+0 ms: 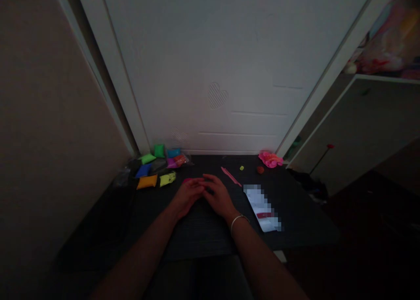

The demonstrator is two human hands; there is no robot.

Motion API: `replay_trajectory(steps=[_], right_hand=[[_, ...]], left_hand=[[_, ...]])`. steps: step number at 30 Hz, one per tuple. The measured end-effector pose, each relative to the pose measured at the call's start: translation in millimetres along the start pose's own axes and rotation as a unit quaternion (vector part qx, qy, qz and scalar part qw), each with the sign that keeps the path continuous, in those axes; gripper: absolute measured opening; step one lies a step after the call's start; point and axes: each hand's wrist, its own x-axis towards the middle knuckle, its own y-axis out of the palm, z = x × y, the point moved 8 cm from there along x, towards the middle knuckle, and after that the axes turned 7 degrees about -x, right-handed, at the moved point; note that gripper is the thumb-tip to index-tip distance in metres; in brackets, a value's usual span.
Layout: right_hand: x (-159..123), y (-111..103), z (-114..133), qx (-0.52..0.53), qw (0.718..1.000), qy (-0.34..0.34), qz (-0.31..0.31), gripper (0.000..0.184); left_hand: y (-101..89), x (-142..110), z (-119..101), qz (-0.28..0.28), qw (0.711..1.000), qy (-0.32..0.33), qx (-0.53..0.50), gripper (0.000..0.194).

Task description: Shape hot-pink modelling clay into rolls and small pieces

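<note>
My left hand (187, 196) and my right hand (219, 198) meet above the middle of the dark table (203, 238). Their fingers are curled together, tips touching; whatever lies between them is hidden. A bit of bright pink (187, 180) shows just behind my left fingers, partly covered by them. To the left are soft, coloured packets that look like modelling clay: an orange packet (147, 182), a yellow packet (167, 179) and a blue packet (143, 170). Slim pink plastic tools (230, 176) lie beyond my right hand, near a small yellow-green piece (242, 168) and a reddish-brown lump (260, 170).
A white sheet (257, 199), partly blurred out, lies right of my right wrist. Green packets (159, 150) and a clear bag (187, 158) sit at the back left. A ruffled pink thing (271, 159) is at the back right, against a white panel (203, 64).
</note>
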Motion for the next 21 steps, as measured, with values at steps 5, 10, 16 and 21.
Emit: replay_trajectory(steps=[5,10,16,21], right_hand=[[-1,0,-4,0.002,1.000,0.018,-0.008,0.017],[-1,3,-1,0.011,1.000,-0.001,0.009,0.027],[0,-3,-8,0.025,0.999,0.035,-0.020,0.014],[1,2,-6,0.020,1.000,0.019,0.006,0.026]], left_hand=[[-0.4,0,2,-0.006,1.000,-0.014,0.001,0.028],[-3.8,-1,-2,-0.024,1.000,0.006,-0.014,0.031],[0.9,-1,7,0.004,0.999,-0.044,-0.014,0.029],[-1.9,0,0,-0.008,1.000,-0.005,-0.002,0.018]])
